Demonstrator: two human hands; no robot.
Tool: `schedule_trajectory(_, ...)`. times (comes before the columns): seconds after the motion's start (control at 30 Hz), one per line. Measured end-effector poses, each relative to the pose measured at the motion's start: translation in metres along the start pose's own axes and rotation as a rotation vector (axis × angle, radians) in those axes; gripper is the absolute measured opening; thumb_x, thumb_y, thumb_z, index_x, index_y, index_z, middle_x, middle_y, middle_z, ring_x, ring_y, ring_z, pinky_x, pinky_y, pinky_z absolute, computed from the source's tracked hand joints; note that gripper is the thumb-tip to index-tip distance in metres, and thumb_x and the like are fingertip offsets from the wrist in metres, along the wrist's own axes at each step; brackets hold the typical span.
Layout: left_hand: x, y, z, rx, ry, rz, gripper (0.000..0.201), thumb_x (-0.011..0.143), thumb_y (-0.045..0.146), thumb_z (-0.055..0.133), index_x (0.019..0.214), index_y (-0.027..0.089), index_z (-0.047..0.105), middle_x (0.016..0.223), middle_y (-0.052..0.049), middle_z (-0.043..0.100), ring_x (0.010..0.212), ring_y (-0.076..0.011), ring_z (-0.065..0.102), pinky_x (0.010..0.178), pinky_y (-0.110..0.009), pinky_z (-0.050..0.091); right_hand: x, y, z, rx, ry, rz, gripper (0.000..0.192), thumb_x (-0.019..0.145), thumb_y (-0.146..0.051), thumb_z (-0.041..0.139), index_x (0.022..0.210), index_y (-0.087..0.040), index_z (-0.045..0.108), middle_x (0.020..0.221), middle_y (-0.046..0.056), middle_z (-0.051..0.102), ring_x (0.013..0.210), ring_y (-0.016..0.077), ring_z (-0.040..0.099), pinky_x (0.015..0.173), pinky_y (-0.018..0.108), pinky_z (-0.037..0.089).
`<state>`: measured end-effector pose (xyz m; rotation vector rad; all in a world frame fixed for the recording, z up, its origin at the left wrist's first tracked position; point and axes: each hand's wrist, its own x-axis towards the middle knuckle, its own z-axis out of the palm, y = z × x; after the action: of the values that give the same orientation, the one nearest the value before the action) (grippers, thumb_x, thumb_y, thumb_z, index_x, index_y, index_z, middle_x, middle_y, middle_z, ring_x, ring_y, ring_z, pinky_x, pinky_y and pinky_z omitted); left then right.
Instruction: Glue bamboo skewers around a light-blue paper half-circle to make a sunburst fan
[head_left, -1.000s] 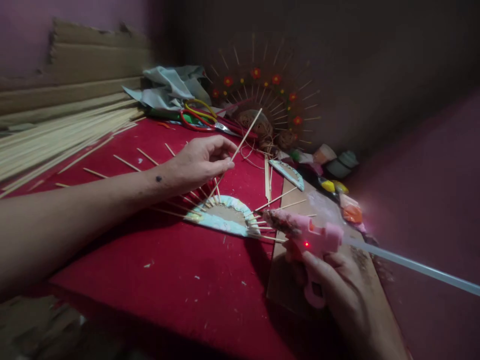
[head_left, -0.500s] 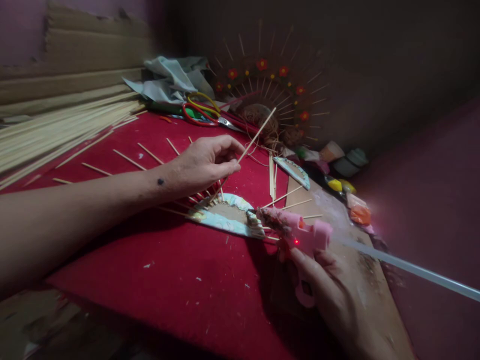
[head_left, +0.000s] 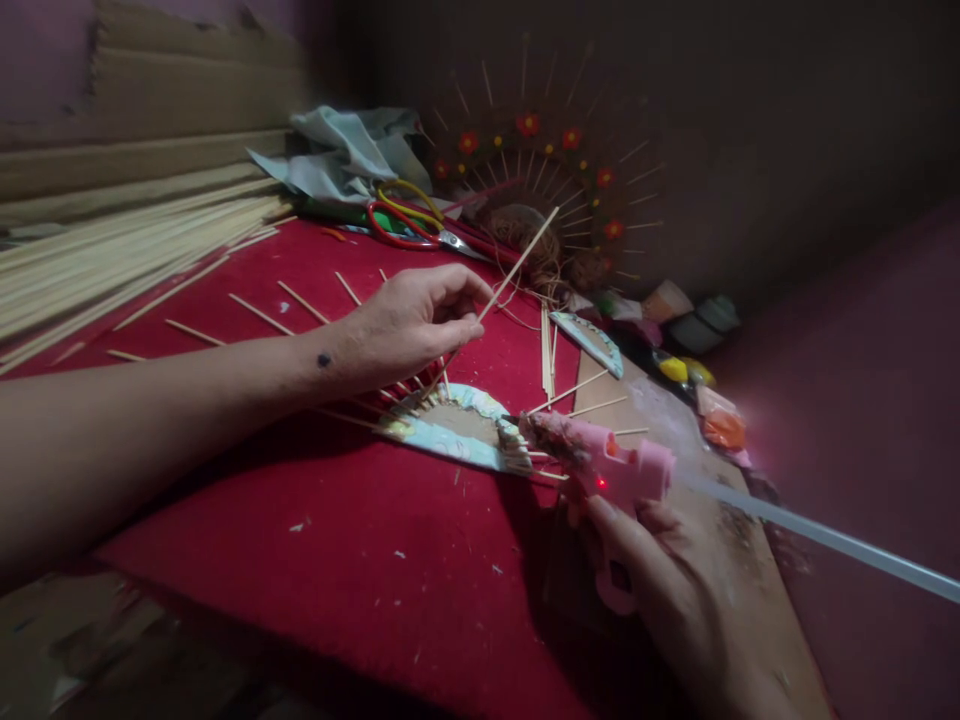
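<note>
**Friend:** What are your hands doing?

**Me:** My left hand (head_left: 409,325) pinches one thin bamboo stick (head_left: 495,295) between thumb and fingers. The hand is nearly closed on it. My right hand (head_left: 664,575) is wrapped around the handle of the pink glue gun (head_left: 611,465), with a finger by the trigger.

**Friend:** Where is the stick?

**Me:** It sits over the red desk (head_left: 337,500). Its low end touches the curved edge of the paper half-circle (head_left: 450,430). I think I hold it up high so my fingers stay away from the hot glue.

**Friend:** Which way does it point?

**Me:** It is long and thin and it leans. The low end is near me, at the half-circle. The high end points up and away to the right, toward the finished fan with red flowers (head_left: 540,190).

**Friend:** And the glue gun?

**Me:** Its tip points left, right at the edge of the half-circle, just beside the sticks already there. A little red light glows on it. A long glue stick (head_left: 825,540) pokes out the back, to the right.

**Friend:** What else is there?

**Me:** Red scissors (head_left: 409,232), a pile of long sticks (head_left: 112,265), and a cardboard sheet (head_left: 660,420) under the gun.
</note>
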<state>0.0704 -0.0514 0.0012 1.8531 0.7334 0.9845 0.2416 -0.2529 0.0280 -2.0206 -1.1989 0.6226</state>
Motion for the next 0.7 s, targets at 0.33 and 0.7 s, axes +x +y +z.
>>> schedule_trajectory(0.33,0.000,0.001,0.001,0.032,-0.008,-0.019,0.024,0.075,0.026,0.063,0.097,0.017,0.062,0.076,-0.001,0.054,0.073,-0.0163,0.056,0.067,-0.031,0.041,0.008,0.006,0.003,0.101,-0.081,-0.122,0.027,0.076,-0.047,0.067,0.059,-0.025,0.066,0.048,-0.001,0.053,0.037,0.0110,0.039,0.031,0.022,0.033)
schedule_trajectory(0.7,-0.001,0.002,-0.001,0.120,-0.037,0.071,0.025,0.077,0.028,0.059,0.099,0.016,0.060,0.077,-0.001,0.056,0.071,-0.0138,0.056,0.065,-0.027,0.045,0.004,-0.001,0.000,-0.157,0.042,-0.091,0.031,0.079,-0.047,0.063,0.061,-0.023,0.071,0.049,0.000,0.060,0.042,0.0139,0.052,0.037,0.021,0.039)
